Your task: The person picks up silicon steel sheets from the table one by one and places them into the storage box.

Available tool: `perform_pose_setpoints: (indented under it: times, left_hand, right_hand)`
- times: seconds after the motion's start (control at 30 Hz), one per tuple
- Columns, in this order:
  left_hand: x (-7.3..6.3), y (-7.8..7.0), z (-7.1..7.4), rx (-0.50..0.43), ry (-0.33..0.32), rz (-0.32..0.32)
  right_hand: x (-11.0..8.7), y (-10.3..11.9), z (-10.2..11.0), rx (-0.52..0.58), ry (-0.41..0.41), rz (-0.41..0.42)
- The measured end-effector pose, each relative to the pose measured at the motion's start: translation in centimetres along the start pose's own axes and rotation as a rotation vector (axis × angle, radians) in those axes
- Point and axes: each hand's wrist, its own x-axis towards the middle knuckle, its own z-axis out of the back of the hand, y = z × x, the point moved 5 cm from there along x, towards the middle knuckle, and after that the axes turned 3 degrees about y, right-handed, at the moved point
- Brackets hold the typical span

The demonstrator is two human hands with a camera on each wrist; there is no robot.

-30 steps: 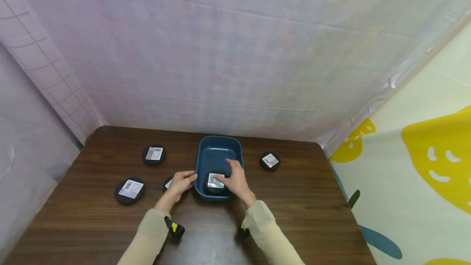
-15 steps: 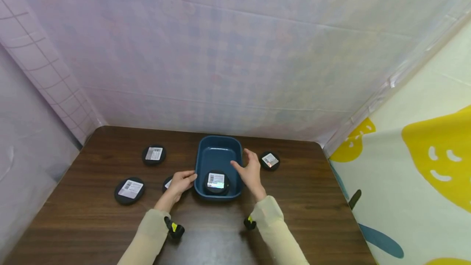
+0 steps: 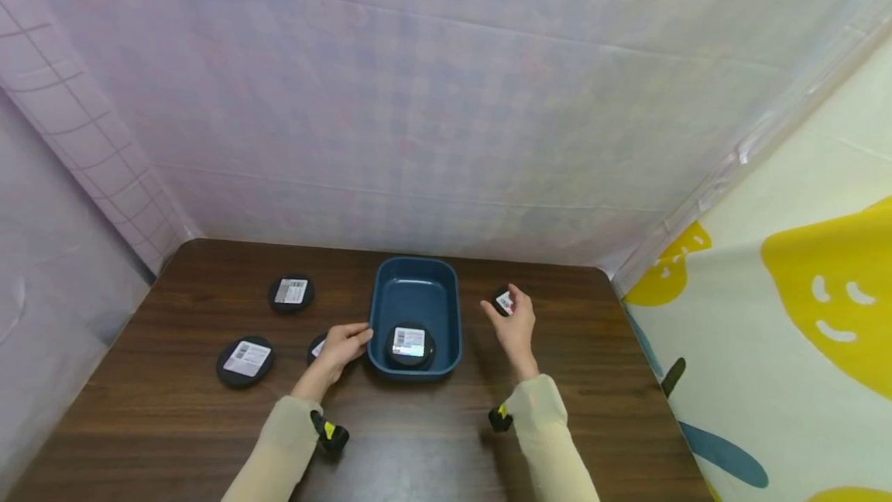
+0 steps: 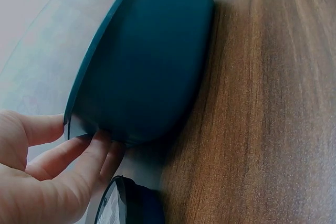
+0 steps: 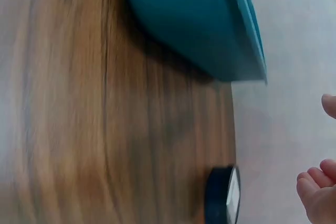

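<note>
A deep blue plastic basin (image 3: 416,293) stands on the table, with a flat round black container (image 3: 409,345) bearing a white barcode label inside at its near end. My left hand (image 3: 343,347) pinches the basin's left rim; in the left wrist view the thumb (image 4: 47,129) lies at the rim and the fingers press the outer wall. My right hand (image 3: 516,328), fingers spread, reaches over another black container (image 3: 502,302) right of the basin, partly covering it. In the right wrist view the hand (image 5: 321,190) is apart from that container (image 5: 220,195).
Two more labelled black containers lie at the left, one farther back (image 3: 291,293) and one nearer (image 3: 244,362). A third (image 3: 317,348) is partly hidden beside my left hand. Light cloth (image 3: 418,99) hangs behind the wooden table (image 3: 404,440).
My right hand has left the black container in the basin and moved right, over the container on that side. The left hand stays on the rim.
</note>
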Motion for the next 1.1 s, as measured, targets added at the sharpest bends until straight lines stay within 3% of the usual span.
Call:
perform_pose_setpoints:
  times: [0.3,0.63,0.83,1.1]
  left_hand:
    - [0.0,0.1,0.2,0.006,-0.002,0.004]
    - [0.1,0.1,0.1,0.014,0.001,0.001]
    - [0.4,0.4,0.1,0.009,-0.002,0.011]
    - [0.4,0.3,0.1,0.021,-0.010,0.008]
  right_hand:
    - [-0.4,-2.4,2.5,-0.059,-0.083,-0.030]
    - [-0.7,-4.3,2.4,-0.054,-0.139,0.002]
    - [-0.1,-5.1,1.8,-0.057,-0.130,0.021]
    - [1.0,-6.6,1.1,-0.104,-0.079,-0.062]
